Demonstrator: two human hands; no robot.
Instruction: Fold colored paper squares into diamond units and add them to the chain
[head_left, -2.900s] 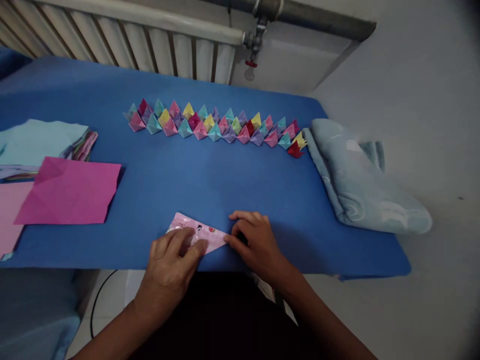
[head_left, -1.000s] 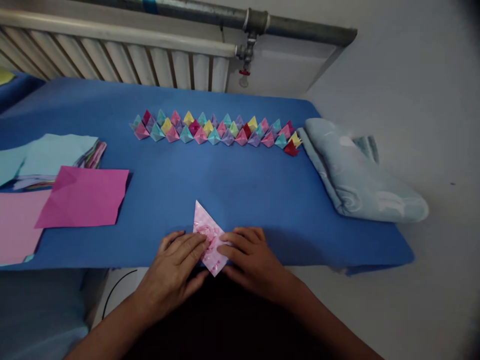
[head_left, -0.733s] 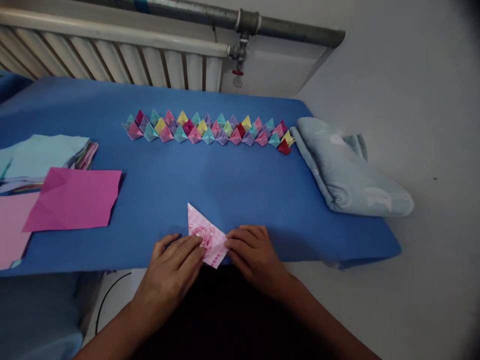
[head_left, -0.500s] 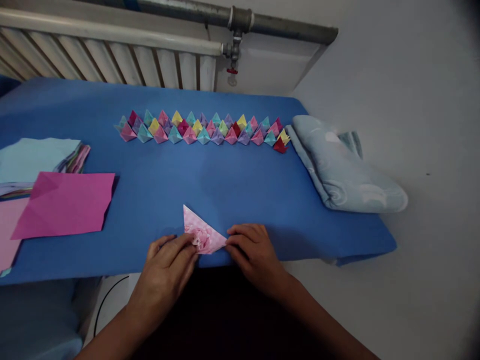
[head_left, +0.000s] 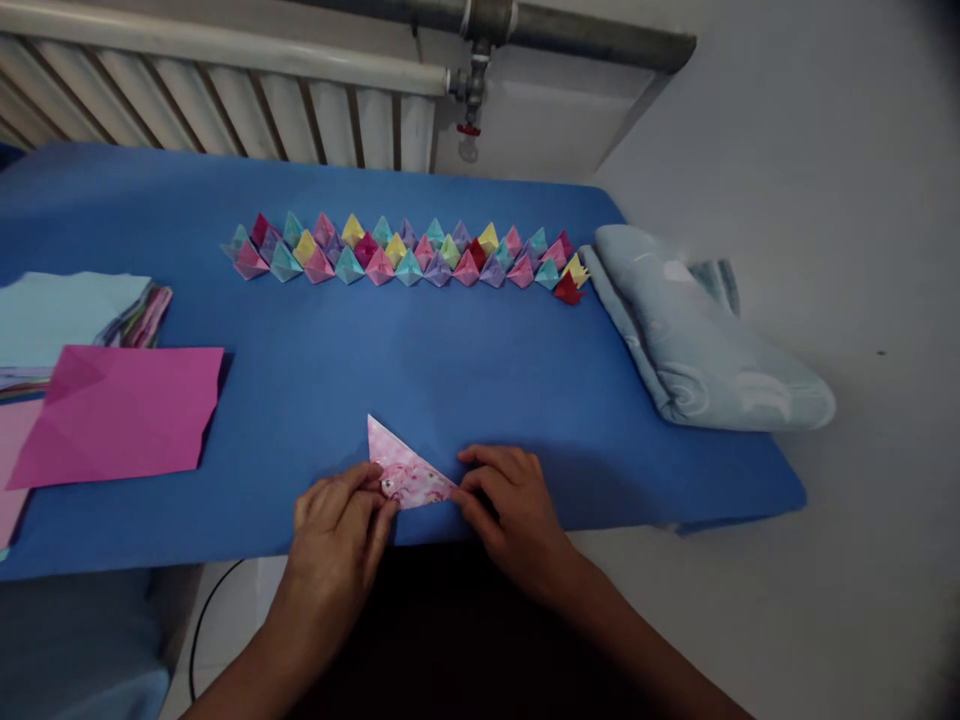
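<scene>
So you're holding that pink printed paper right at the near edge of the blue table, folded into a triangle with one point sticking up and away from you. Your left hand is gripping the lower left corner, fingers and thumb closed on it, and your right hand is pinching the right tip at the fingertips.

My guess on handling: it's weighing next to nothing, and the folded layers are probably making it stiffer than the single magenta sheet off to the left. The face may be a bit slick, so I'd be using dry fingertip pads and a light pinch. Corners and folded edges look like the best places to be holding. The thin tip is likely the weak spot, so don't be squeezing it hard, or you're risking a stray crease.
</scene>
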